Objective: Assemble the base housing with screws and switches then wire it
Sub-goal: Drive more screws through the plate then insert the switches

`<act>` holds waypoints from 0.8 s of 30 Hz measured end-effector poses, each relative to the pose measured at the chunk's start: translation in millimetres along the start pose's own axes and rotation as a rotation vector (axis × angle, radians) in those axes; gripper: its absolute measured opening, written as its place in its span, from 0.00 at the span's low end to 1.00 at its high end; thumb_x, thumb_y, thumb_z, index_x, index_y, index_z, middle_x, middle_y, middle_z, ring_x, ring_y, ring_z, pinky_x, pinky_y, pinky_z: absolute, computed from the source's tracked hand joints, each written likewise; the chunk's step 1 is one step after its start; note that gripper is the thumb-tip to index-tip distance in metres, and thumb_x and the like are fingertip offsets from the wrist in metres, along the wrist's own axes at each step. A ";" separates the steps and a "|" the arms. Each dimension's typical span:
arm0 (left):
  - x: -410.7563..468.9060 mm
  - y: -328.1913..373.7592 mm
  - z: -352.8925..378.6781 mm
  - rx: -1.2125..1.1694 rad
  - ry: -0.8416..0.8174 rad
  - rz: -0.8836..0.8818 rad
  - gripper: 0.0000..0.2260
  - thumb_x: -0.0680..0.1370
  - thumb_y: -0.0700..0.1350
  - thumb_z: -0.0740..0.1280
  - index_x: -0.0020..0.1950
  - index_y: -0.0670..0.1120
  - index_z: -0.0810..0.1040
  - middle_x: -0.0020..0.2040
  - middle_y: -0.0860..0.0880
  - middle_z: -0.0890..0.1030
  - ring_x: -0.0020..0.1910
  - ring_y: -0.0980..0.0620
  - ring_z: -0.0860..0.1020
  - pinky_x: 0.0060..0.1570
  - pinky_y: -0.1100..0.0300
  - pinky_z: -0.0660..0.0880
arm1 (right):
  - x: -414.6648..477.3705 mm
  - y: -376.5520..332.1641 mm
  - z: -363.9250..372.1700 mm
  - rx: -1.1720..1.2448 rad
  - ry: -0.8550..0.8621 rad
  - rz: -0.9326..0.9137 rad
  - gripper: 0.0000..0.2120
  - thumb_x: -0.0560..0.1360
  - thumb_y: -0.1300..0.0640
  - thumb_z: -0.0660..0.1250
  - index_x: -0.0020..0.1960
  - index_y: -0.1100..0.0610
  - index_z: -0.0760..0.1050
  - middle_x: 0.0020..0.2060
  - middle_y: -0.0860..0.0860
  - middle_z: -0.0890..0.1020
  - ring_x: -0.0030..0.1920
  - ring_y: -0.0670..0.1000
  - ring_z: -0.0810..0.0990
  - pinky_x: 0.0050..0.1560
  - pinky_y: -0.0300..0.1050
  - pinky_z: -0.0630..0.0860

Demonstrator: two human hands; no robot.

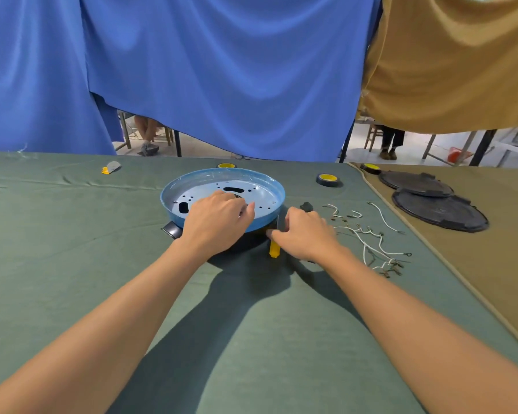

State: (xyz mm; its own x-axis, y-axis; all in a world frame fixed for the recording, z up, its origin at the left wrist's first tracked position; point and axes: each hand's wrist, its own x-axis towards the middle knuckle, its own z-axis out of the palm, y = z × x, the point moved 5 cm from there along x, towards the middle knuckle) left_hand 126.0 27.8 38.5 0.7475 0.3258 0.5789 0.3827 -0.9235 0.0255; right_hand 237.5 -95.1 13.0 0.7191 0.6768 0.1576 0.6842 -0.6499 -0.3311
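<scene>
Blue curtains (222, 70) are hanging behind a tabletop (72, 234) draped in green cloth, and a tan curtain (461, 70) is hanging over a tan cloth toward the right edge. The right hand (305, 234) is curling its fingers (274, 233) round a screwdriver (274, 249), gripping it just beside the near wall of the base housing (222, 180). The tool's long axis is running from the near edge to the far edge, its yellow handle pointing back at the person. The left hand (219, 222) is reaching inside the housing with fingers bent. Whether they are pinching anything cannot be told. The blue round housing is lying open side up in the middle of the tabletop, toward the far edge, with a black handle (171, 230) sticking out toward the left edge. A black switch (306, 206) and loose white wires (371, 234) are lying to its right. Tape rolls (329, 179) are sitting near the far edge, and black round covers (440, 210) are resting on the tan cloth.
</scene>
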 end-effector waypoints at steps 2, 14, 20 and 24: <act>0.6 -3.5 0.9 -0.037 -0.002 -0.013 0.22 0.83 0.55 0.53 0.40 0.46 0.79 0.39 0.51 0.78 0.43 0.51 0.74 0.33 0.56 0.67 | -4.1 -6.3 3.7 -0.081 0.017 0.003 0.21 0.70 0.36 0.65 0.49 0.52 0.68 0.51 0.55 0.78 0.52 0.60 0.77 0.42 0.49 0.68; 7.6 -34.0 7.1 -0.101 -0.242 -0.118 0.26 0.80 0.62 0.53 0.48 0.44 0.82 0.45 0.47 0.81 0.49 0.48 0.73 0.48 0.49 0.74 | -3.7 -4.2 -25.9 0.191 0.197 0.184 0.08 0.74 0.58 0.63 0.50 0.61 0.69 0.50 0.61 0.77 0.46 0.61 0.76 0.40 0.50 0.72; 9.1 -30.5 5.0 -0.132 -0.225 -0.088 0.22 0.81 0.59 0.55 0.51 0.45 0.82 0.49 0.48 0.80 0.51 0.49 0.73 0.48 0.50 0.74 | 7.6 -9.7 -62.5 0.149 0.453 0.113 0.03 0.77 0.65 0.58 0.48 0.62 0.63 0.42 0.58 0.72 0.41 0.60 0.72 0.37 0.50 0.68; 12.9 -40.6 -1.2 -0.154 -0.174 -0.092 0.18 0.80 0.58 0.60 0.56 0.48 0.82 0.54 0.50 0.80 0.55 0.48 0.74 0.50 0.51 0.74 | 24.7 -26.2 -85.6 0.091 0.552 -0.022 0.03 0.76 0.66 0.57 0.47 0.61 0.64 0.38 0.58 0.72 0.37 0.58 0.69 0.31 0.47 0.59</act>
State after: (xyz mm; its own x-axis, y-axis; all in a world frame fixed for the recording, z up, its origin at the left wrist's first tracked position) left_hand 119.4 69.3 45.9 0.8006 0.4275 0.4198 0.3763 -0.9040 0.2028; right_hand 247.7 -91.0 105.2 0.6784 0.3927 0.6209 0.7043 -0.5882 -0.3976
